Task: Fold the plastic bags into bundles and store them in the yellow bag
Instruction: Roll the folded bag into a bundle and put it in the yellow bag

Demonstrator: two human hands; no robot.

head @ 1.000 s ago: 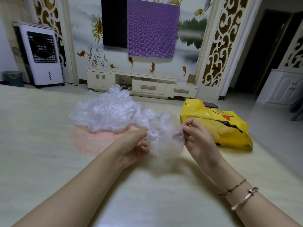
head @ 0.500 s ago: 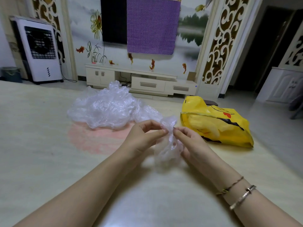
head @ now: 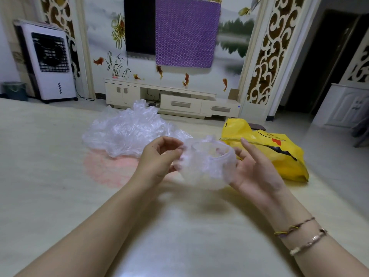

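The bag (head: pixel 205 164) you are working on hangs just above the bench (head: pixel 60 176), between your two hands, its mouth pulled open into a rough ring facing up. You look to be at the start of folding this one: it is spread out, not yet flattened or bundled. Your left hand (head: pixel 159 158) pinches the rim on its left side, thumb and forefinger closed on the film and the other fingers (head: pixel 169 139) curled loosely above. Your right hand (head: pixel 253 166) cups the bag's right side from beneath with the palm up; its fingers are nearly straight and spread, touching the film rather than gripping it. Next, you probably need to press the air out and bring the sides together into a strip before rolling, and the thin film may spring back unless both hands close on it. The pile (head: pixel 129 132) of loose bags lies behind your left hand, and the yellow bag (head: pixel 279 154) lies just beyond your right hand, its mouth towards you.
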